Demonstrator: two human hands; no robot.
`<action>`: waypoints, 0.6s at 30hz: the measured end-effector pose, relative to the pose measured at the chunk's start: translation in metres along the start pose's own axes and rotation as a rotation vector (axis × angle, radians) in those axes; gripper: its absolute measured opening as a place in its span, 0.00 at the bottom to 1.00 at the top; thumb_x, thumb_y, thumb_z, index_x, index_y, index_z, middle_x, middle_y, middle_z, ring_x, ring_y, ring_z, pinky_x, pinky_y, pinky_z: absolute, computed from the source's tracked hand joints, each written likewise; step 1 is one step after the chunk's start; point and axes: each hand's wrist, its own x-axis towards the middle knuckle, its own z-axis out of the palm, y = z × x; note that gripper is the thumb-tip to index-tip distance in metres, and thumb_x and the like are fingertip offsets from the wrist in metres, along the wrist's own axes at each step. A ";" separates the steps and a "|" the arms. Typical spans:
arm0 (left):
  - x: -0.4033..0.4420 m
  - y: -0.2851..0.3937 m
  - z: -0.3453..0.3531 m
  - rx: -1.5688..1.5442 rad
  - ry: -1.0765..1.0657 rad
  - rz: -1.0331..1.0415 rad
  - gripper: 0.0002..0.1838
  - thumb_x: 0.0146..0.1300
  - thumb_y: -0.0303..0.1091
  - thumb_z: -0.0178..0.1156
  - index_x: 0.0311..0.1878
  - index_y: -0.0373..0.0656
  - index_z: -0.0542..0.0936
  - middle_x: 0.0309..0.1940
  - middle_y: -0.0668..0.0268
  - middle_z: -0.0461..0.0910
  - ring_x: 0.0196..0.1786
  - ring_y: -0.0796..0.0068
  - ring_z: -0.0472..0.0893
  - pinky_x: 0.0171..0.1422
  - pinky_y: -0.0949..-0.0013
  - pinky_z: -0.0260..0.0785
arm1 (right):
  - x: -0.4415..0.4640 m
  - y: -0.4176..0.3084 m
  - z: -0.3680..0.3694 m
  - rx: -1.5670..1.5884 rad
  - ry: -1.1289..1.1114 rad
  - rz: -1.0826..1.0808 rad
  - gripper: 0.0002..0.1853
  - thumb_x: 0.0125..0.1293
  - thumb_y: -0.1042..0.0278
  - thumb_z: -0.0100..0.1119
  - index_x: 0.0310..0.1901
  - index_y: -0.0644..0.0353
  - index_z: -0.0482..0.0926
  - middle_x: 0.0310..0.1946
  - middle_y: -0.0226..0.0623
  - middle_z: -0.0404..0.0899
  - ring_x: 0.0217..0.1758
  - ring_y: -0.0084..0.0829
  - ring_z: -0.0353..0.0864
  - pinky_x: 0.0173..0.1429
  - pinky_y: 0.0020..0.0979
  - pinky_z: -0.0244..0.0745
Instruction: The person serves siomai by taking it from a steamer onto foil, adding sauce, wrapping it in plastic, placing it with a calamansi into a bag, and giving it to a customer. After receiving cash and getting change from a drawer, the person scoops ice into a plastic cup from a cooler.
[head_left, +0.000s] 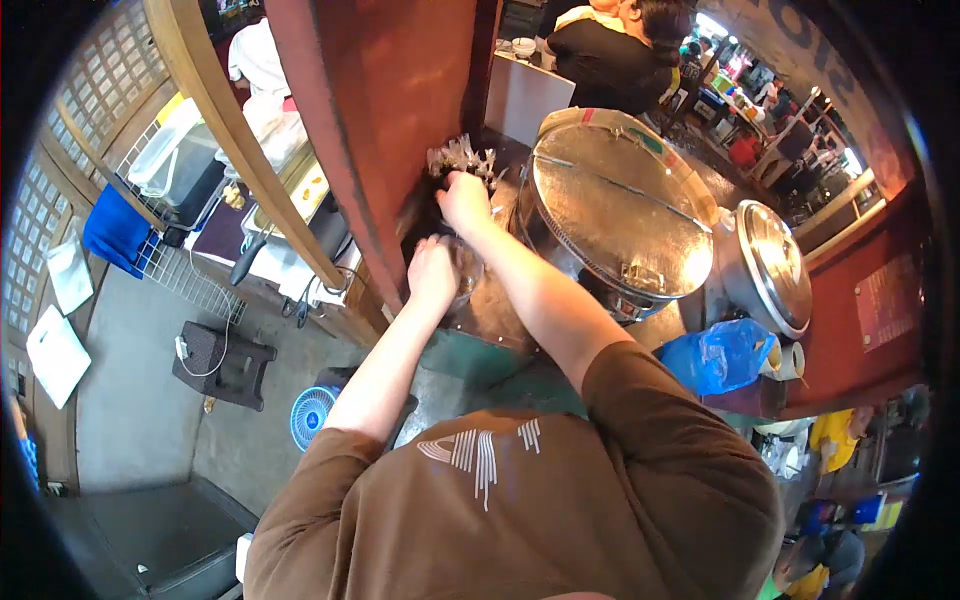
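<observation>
My left hand reaches into the dark corner beside a red post, its fingers curled down. Right against it stands a clear round container; whether the fingers grip its rim cannot be made out. Just beyond, my right hand has its fingers bent together over something dark and shadowed. A bunch of pale, clear-tipped pieces, like plastic cutlery, sticks up behind the right hand. What lies between the fingers of either hand is hidden.
A large round metal-lidded drum stands right of my forearm, with a lidded steel pot and blue plastic bag beyond. The red post blocks the left. A blue fan and dark stool are on the floor.
</observation>
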 end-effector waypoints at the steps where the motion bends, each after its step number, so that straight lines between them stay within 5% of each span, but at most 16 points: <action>1: 0.001 0.006 -0.006 0.027 0.004 0.007 0.09 0.56 0.32 0.57 0.36 0.38 0.79 0.38 0.54 0.77 0.45 0.53 0.76 0.53 0.58 0.69 | 0.002 0.000 -0.002 0.002 0.021 -0.031 0.11 0.50 0.68 0.62 0.31 0.67 0.80 0.33 0.55 0.80 0.41 0.52 0.80 0.49 0.45 0.75; 7: 0.003 0.000 0.000 -0.004 0.010 0.042 0.07 0.54 0.31 0.59 0.33 0.37 0.79 0.36 0.54 0.77 0.44 0.53 0.76 0.50 0.57 0.70 | 0.029 0.012 -0.007 0.098 -0.124 -0.056 0.15 0.48 0.63 0.67 0.32 0.67 0.81 0.32 0.54 0.81 0.41 0.49 0.81 0.47 0.42 0.76; 11: 0.004 -0.003 -0.001 -0.057 0.049 0.063 0.07 0.56 0.31 0.59 0.33 0.37 0.78 0.35 0.54 0.77 0.44 0.53 0.76 0.50 0.57 0.70 | 0.025 -0.008 -0.052 0.374 -0.117 -0.077 0.10 0.51 0.67 0.65 0.29 0.66 0.81 0.19 0.40 0.81 0.26 0.28 0.84 0.38 0.30 0.77; 14: 0.003 0.004 -0.009 -0.118 0.105 0.058 0.06 0.59 0.32 0.56 0.32 0.39 0.76 0.34 0.54 0.77 0.42 0.53 0.76 0.49 0.55 0.69 | -0.003 -0.027 -0.083 0.685 0.117 -0.190 0.10 0.54 0.70 0.66 0.35 0.65 0.79 0.30 0.41 0.82 0.32 0.30 0.83 0.40 0.31 0.76; 16: 0.001 0.015 -0.032 -0.122 0.073 0.074 0.07 0.59 0.33 0.56 0.34 0.39 0.77 0.34 0.55 0.78 0.42 0.54 0.76 0.49 0.55 0.69 | -0.024 -0.030 -0.110 0.439 0.437 -0.466 0.10 0.58 0.71 0.63 0.39 0.64 0.74 0.37 0.40 0.79 0.37 0.29 0.79 0.43 0.31 0.74; 17: -0.002 0.025 -0.049 -0.173 0.060 0.065 0.07 0.60 0.33 0.56 0.36 0.40 0.77 0.35 0.55 0.78 0.43 0.54 0.77 0.50 0.56 0.69 | -0.049 -0.044 -0.127 0.855 0.308 -0.340 0.10 0.62 0.72 0.59 0.42 0.63 0.70 0.36 0.37 0.76 0.39 0.28 0.76 0.46 0.30 0.72; 18: -0.006 0.037 -0.067 -0.229 0.038 0.063 0.07 0.60 0.33 0.56 0.37 0.40 0.78 0.36 0.56 0.79 0.44 0.55 0.77 0.50 0.57 0.69 | -0.057 -0.033 -0.134 0.747 0.403 -0.497 0.09 0.64 0.73 0.54 0.44 0.61 0.68 0.34 0.36 0.75 0.39 0.29 0.75 0.46 0.31 0.71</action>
